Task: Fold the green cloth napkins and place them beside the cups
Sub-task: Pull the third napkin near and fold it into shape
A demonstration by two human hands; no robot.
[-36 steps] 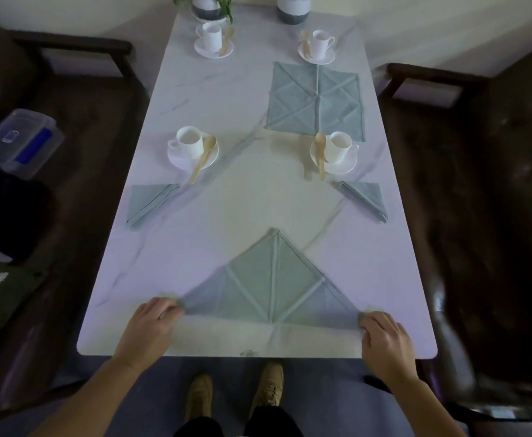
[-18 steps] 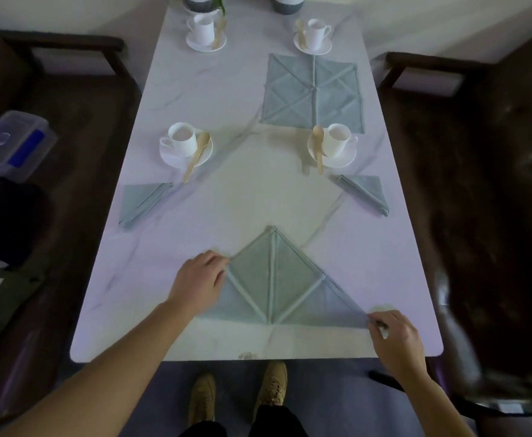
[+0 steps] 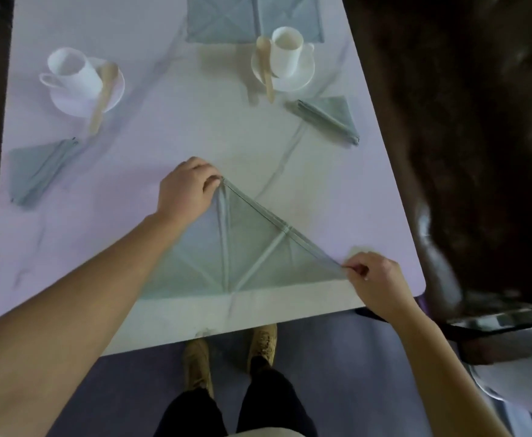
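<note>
Two grips noted on the triangular napkin [image 3: 252,247], lying by the near edge of the table [image 3: 53,231]: left hand [image 3: 187,192] pinches its apex, right hand [image 3: 376,279] pinches the right corner. We judge uneven pulling would skew the layers.

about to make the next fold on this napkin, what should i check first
1. Right hand grips the right corner of the napkin: ok.
2. Left hand holds the napkin's top point: ok.
3. Napkin's left corner lying flat: cannot tell, the left arm covers it.
4. Napkin's near edge fully on the table: ok where visible.
5. Napkin apart from the left cup and right cup: ok.
6. Napkin apart from the left folded napkin and right folded napkin: ok.
</note>
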